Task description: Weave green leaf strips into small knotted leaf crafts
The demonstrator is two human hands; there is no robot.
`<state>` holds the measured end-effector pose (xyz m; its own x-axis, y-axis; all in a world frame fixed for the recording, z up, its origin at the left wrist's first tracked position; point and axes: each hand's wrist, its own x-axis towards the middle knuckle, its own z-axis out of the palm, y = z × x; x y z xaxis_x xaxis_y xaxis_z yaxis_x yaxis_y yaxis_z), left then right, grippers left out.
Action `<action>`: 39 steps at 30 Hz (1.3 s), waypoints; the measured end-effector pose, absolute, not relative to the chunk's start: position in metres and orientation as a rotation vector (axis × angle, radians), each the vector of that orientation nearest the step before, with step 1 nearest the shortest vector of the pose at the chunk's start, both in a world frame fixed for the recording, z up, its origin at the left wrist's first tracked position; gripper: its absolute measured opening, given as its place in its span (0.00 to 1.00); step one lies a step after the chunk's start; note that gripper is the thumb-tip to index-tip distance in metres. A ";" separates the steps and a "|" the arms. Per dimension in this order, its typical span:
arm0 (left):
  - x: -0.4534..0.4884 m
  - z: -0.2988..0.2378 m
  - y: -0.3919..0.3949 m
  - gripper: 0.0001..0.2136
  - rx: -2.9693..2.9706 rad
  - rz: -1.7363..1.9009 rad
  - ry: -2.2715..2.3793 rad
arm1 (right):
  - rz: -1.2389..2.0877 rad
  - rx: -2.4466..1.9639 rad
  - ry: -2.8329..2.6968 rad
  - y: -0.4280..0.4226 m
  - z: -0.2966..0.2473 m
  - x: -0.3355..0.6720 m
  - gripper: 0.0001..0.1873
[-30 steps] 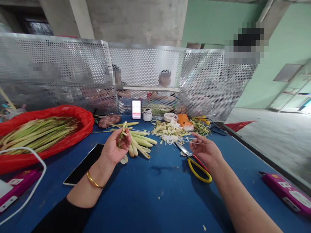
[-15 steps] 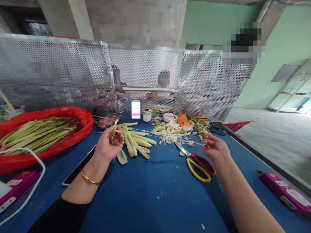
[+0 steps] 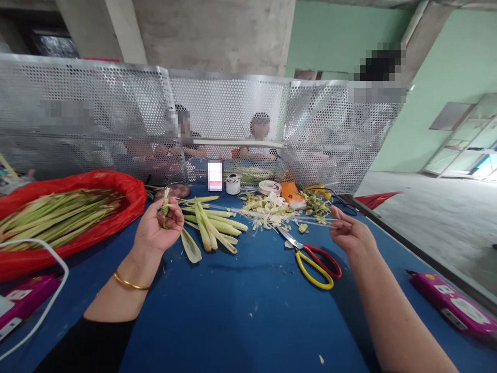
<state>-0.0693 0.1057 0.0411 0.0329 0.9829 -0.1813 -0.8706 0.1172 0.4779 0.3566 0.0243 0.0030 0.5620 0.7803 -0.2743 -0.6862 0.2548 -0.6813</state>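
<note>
My left hand (image 3: pixel 159 229) is raised over the blue table (image 3: pixel 240 316) and closed on a small folded green leaf piece (image 3: pixel 166 206). A thin pale strand (image 3: pixel 252 211) runs from that piece across to my right hand (image 3: pixel 349 233), which pinches its far end. Between the hands lies a pile of cut pale green stalks (image 3: pixel 212 224). Red and yellow scissors (image 3: pixel 314 259) lie on the table just left of my right hand. Leaf trimmings (image 3: pixel 272 207) are heaped behind them.
A red bag (image 3: pixel 116 181) of long green leaves sits at the left. Pink power strips (image 3: pixel 454 305) lie at the right and at the left edge (image 3: pixel 23 300) with a white cable. A perforated metal screen (image 3: pixel 233 124) closes the back; people sit behind it.
Both hands have moved apart, the left one leftward and the right one rightward, drawing the strand out between them. The phone by my left arm is now out of sight.
</note>
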 end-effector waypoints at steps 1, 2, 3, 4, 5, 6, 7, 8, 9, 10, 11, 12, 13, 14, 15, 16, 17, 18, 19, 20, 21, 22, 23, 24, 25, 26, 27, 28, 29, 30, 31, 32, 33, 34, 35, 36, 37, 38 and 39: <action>-0.070 0.041 0.106 0.06 0.255 1.452 0.529 | 0.981 -0.865 -0.134 0.024 0.003 0.360 0.14; -0.071 0.041 0.107 0.06 0.251 1.451 0.531 | 0.960 -0.878 -0.143 0.024 0.003 0.362 0.14; -0.071 0.041 0.107 0.06 0.248 1.450 0.532 | 0.938 -0.895 -0.156 0.023 0.003 0.365 0.14; -0.071 0.041 0.107 0.06 0.246 1.448 0.533 | 0.913 -0.916 -0.174 0.023 0.003 0.366 0.14; -0.071 0.041 0.107 0.06 0.246 1.448 0.534 | 0.887 -0.942 -0.197 0.024 0.003 0.367 0.13; -0.071 0.041 0.108 0.06 0.247 1.450 0.535 | 0.859 -0.974 -0.227 0.024 0.003 0.368 0.12; -0.070 0.041 0.108 0.06 0.252 1.452 0.538 | 0.831 -1.012 -0.264 0.025 0.002 0.367 0.11; -0.070 0.040 0.108 0.06 0.258 1.454 0.542 | 0.800 -1.057 -0.307 0.026 0.001 0.366 0.10; -0.069 0.040 0.108 0.06 0.267 1.453 0.548 | 0.766 -1.110 -0.357 0.026 -0.001 0.365 0.09; -0.068 0.039 0.108 0.06 0.275 1.450 0.554 | 0.730 -1.171 -0.415 0.027 -0.003 0.363 0.07; -0.067 0.039 0.108 0.06 0.280 1.445 0.561 | 0.688 -1.239 -0.479 0.027 -0.005 0.360 0.05; -0.065 0.038 0.107 0.07 0.284 1.437 0.568 | 0.639 -1.314 -0.547 0.026 -0.008 0.358 0.03; -0.064 0.037 0.107 0.07 0.288 1.427 0.576 | 0.580 -1.392 -0.616 0.025 -0.010 0.356 0.03; -0.061 0.036 0.106 0.07 0.294 1.411 0.589 | 0.512 -1.470 -0.682 0.023 -0.012 0.354 0.06; -0.059 0.035 0.105 0.07 0.301 1.393 0.607 | 0.436 -1.544 -0.743 0.021 -0.014 0.352 0.09; -0.055 0.033 0.104 0.07 0.309 1.373 0.627 | 0.355 -1.608 -0.799 0.018 -0.015 0.351 0.12; -0.052 0.031 0.102 0.07 0.320 1.351 0.652 | 0.276 -1.659 -0.851 0.015 -0.015 0.349 0.14; -0.048 0.030 0.101 0.06 0.329 1.330 0.678 | 0.202 -1.696 -0.896 0.013 -0.014 0.348 0.15; -0.043 0.027 0.099 0.06 0.337 1.308 0.702 | 0.138 -1.718 -0.931 0.011 -0.012 0.345 0.13; -0.038 0.025 0.096 0.05 0.344 1.284 0.727 | 0.082 -1.733 -0.996 0.010 -0.009 0.342 0.10; -0.033 0.023 0.093 0.05 0.351 1.260 0.748 | 0.040 -1.745 -1.092 0.010 -0.007 0.337 0.08; -0.028 0.021 0.090 0.05 0.358 1.240 0.767 | 0.020 -1.750 -1.211 0.010 -0.005 0.331 0.07; -0.022 0.019 0.087 0.05 0.366 1.218 0.785 | 0.018 -1.752 -1.373 0.012 -0.004 0.324 0.08; -0.017 0.017 0.083 0.04 0.375 1.199 0.803 | 0.055 -1.741 -1.528 0.014 -0.005 0.315 0.08; -0.012 0.015 0.079 0.04 0.384 1.180 0.816 | 0.117 -1.720 -1.644 0.016 -0.007 0.304 0.08; -0.007 0.014 0.074 0.04 0.399 1.159 0.832 | 0.193 -1.693 -1.749 0.019 -0.011 0.294 0.07; -0.003 0.012 0.070 0.04 0.434 1.135 0.870 | 0.260 -1.667 -1.842 0.021 -0.016 0.284 0.07; 0.001 0.011 0.066 0.04 0.457 1.113 0.900 | 0.305 -1.654 -1.907 0.023 -0.022 0.274 0.08; 0.004 0.009 0.062 0.04 0.481 1.087 0.917 | 0.334 -1.653 -1.950 0.025 -0.029 0.266 0.09; 0.007 0.007 0.059 0.04 0.503 1.061 0.929 | 0.353 -1.657 -1.979 0.027 -0.034 0.260 0.09; 0.010 0.005 0.057 0.04 0.523 1.035 0.938 | 0.363 -1.666 -1.997 0.029 -0.040 0.255 0.09; 0.011 0.003 0.055 0.04 0.543 1.008 0.946 | 0.367 -1.676 -2.004 0.030 -0.044 0.252 0.08; 0.013 0.001 0.053 0.04 0.564 0.982 0.951 | 0.369 -1.685 -2.005 0.032 -0.047 0.250 0.07; 0.014 -0.001 0.052 0.04 0.583 0.959 0.957 | 0.370 -1.691 -2.001 0.034 -0.049 0.249 0.06; 0.015 -0.003 0.051 0.04 0.601 0.937 0.960 | 0.373 -1.696 -1.994 0.035 -0.051 0.248 0.06; 0.016 -0.004 0.050 0.04 0.618 0.916 0.961 | 0.379 -1.696 -1.984 0.036 -0.051 0.248 0.06; 0.017 -0.005 0.049 0.03 0.636 0.898 0.962 | 0.388 -1.692 -1.971 0.037 -0.050 0.247 0.06; 0.017 -0.006 0.048 0.03 0.652 0.884 0.967 | 0.401 -1.680 -1.955 0.037 -0.049 0.247 0.06; 0.018 -0.007 0.047 0.02 0.670 0.873 0.971 | 0.418 -1.662 -1.936 0.036 -0.048 0.246 0.07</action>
<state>0.0180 0.0473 -0.0067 0.2901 0.8624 -0.4149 -0.3207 0.4961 0.8069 0.2461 0.0363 -0.0478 -0.0849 0.9755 0.2031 0.8049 0.1873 -0.5632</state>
